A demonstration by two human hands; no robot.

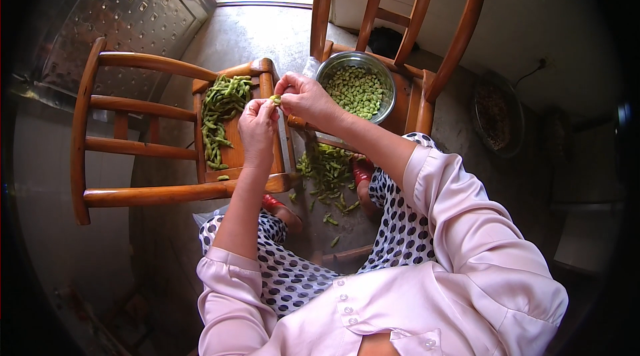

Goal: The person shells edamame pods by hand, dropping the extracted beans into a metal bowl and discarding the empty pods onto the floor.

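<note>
Between my two hands is a small green soybean pod (275, 100), pinched by the fingertips of both. My left hand (257, 123) is beside the seat edge of the left wooden chair. My right hand (306, 98) reaches across from the right, close to the rim of a metal bowl. Whole green soybean pods (220, 101) lie heaped on the left chair's seat. The round bowl (391, 106) rests on the right chair and contains many shelled green beans (355, 90). Whether the pod is split cannot be made out.
Green pods or shells (327, 171) are scattered on the floor between my feet. Chair backs rise at the left (142, 143) and right (457, 38). A patterned metal door (125, 16) stands at upper left, beside a bright doorway. Another basin (520, 118) is by the right wall.
</note>
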